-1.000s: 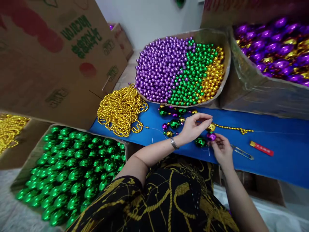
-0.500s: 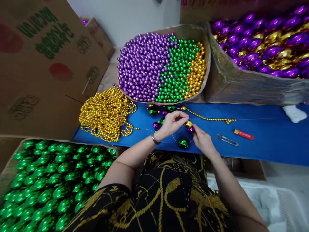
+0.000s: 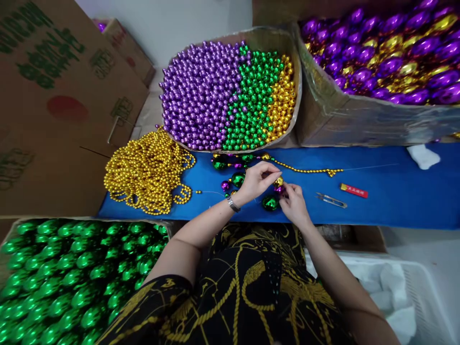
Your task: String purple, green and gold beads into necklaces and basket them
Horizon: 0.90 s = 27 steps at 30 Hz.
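Observation:
My left hand (image 3: 256, 181) is closed in a pinch on a gold bead (image 3: 278, 181) over the blue work surface (image 3: 388, 199). My right hand (image 3: 293, 203) is closed beside it, fingers on a small purple bead (image 3: 279, 189). The two hands touch at the beads. A large green ball (image 3: 270, 203) lies on the surface just below them. A thin gold bead strand (image 3: 305, 169) runs right from the hands. More green, purple and gold balls (image 3: 230, 170) lie left of my left hand.
A heap of gold bead strands (image 3: 151, 172) lies at the left. A box of purple, green and gold beads (image 3: 230, 96) stands behind, a box of purple and gold balls (image 3: 381, 48) at right, green balls (image 3: 72, 278) lower left. Snips (image 3: 331, 200) and a red lighter (image 3: 354, 190) lie right.
The view has shifted, so everything sits further left and lower in the picture. My hands have drawn closer together at the gold and purple beads.

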Each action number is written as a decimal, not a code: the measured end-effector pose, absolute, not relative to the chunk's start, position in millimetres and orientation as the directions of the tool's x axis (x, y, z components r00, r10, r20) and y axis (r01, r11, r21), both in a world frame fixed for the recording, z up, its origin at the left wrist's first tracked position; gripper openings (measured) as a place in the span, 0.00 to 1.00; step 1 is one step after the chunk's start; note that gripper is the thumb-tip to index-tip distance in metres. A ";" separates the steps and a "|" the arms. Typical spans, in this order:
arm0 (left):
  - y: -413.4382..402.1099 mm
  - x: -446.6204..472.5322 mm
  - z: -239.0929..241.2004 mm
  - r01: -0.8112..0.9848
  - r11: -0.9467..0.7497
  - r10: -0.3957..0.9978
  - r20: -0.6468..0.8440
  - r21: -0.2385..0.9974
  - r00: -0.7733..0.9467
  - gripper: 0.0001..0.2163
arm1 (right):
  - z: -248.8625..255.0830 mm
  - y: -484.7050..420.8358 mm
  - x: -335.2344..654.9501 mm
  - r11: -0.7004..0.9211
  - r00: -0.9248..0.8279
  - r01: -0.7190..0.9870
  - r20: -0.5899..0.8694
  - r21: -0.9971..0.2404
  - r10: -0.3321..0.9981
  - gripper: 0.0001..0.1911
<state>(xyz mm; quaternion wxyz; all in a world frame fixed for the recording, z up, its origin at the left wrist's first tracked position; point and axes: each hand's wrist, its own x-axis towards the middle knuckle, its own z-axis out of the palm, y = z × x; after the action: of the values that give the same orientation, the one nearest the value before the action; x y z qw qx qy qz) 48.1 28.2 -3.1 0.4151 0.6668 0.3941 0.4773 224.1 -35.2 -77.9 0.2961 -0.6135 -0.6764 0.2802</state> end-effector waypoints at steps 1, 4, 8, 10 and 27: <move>28.1 48.6 0.9 0.147 -0.381 0.909 0.340 0.913 0.242 0.10 | -75.2 -34.2 227.2 0.104 -0.087 0.686 0.061 -0.720 0.994 0.30; 28.8 47.5 23.9 0.190 -0.478 0.863 0.418 0.858 0.284 0.10 | -55.3 -25.7 246.2 0.190 -0.166 0.754 0.098 -0.628 0.981 0.34; 34.3 46.6 66.8 0.184 -0.522 0.846 0.478 0.833 0.236 0.10 | -5.7 -7.3 269.9 0.291 -0.207 0.778 0.210 -0.556 0.956 0.23; 37.7 50.1 85.1 0.143 -0.520 0.847 0.487 0.842 0.212 0.10 | 18.5 0.5 268.2 0.335 -0.203 0.720 0.277 -0.608 0.939 0.21; -4.0 64.1 -16.0 0.573 -0.646 0.747 0.260 0.505 0.612 0.33 | 70.9 1.0 249.5 0.281 0.015 0.254 0.294 -0.926 0.956 0.15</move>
<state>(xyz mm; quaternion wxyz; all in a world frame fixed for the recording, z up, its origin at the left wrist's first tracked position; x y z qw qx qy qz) 64.1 -4.0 -16.0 0.1893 0.8777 0.3759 0.2291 249.5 1.0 70.9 0.5141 -0.4929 -0.6134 0.3414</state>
